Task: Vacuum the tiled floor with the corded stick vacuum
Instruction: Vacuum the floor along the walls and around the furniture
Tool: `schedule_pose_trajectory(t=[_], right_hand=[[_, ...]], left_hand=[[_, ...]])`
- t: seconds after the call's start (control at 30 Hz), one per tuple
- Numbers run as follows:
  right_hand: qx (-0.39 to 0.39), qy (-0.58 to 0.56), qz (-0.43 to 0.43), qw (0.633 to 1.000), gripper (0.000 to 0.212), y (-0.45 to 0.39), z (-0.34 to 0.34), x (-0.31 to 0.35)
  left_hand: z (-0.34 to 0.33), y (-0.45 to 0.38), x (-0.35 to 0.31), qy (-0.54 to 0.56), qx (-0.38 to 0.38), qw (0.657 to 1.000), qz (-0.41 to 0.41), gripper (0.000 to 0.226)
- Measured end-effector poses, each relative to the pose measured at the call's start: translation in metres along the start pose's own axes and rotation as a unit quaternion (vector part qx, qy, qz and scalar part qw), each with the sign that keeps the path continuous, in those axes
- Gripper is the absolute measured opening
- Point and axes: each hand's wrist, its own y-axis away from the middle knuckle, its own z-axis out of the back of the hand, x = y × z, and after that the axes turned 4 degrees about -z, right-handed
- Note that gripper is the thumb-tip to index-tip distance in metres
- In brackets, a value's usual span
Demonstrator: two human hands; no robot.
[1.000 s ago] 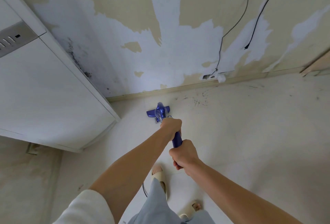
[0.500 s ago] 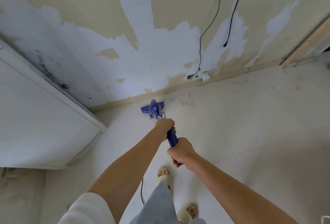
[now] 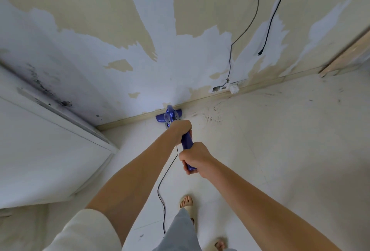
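The blue stick vacuum stands on the pale tiled floor, its head right against the skirting board at the foot of the wall. My left hand grips the handle higher toward the vacuum's body. Just behind it, my right hand grips the handle's end. The vacuum's black cord hangs from the handle and trails down past my feet.
A white cabinet fills the left side, close to the vacuum head. Dark scuff marks and specks lie on the tiles to the right of the head. A white plug block and cables sit at the wall base. My sandalled feet stand below.
The vacuum head has been pushed forward from the open tile until it meets the skirting board. Both hands kept their grip. My view has shifted right, and less of the cabinet shows.
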Motion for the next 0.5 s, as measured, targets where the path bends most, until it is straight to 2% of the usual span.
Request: schedule_pose_trajectory(t=[0.2, 0.33, 0.5], right_hand=[[-0.002, 0.017, -0.022, 1.000, 0.019, 0.012, -0.006, -0.020], [0.007, 0.024, -0.025, 0.999, 0.021, 0.030, -0.004, -0.041], [0.029, 0.032, -0.012, 0.999, 0.021, 0.040, -0.002, -0.032]], left_hand=[[-0.003, 0.019, 0.016, -0.044, 0.000, 0.999, 0.002, 0.008], [-0.009, 0.031, 0.038, -0.032, 0.006, 0.999, -0.004, 0.007], [0.000, 0.042, 0.033, -0.012, 0.029, 0.999, 0.012, 0.008]])
